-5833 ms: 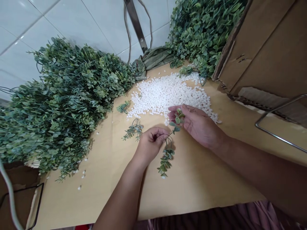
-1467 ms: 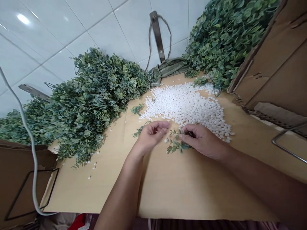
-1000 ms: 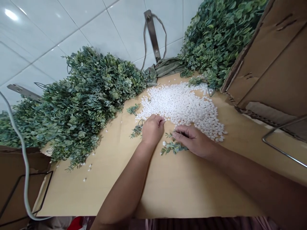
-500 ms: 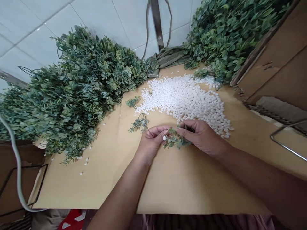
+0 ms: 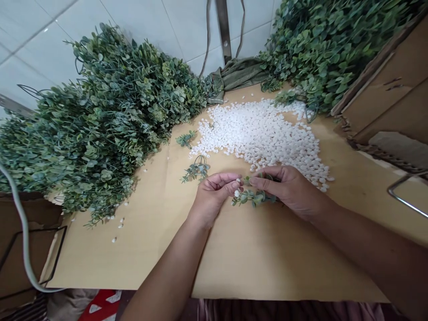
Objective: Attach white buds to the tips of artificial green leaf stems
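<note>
One white bead (image 5: 238, 181) is pinched between thumb and finger of the left hand (image 5: 214, 199), on the near side of the bead heap (image 5: 261, 129). Also nearer than the heap, the right hand (image 5: 290, 191) grips a leafy sprig (image 5: 254, 197) — a loose sprig (image 5: 196, 169) lies off the heap's near-left edge.
</note>
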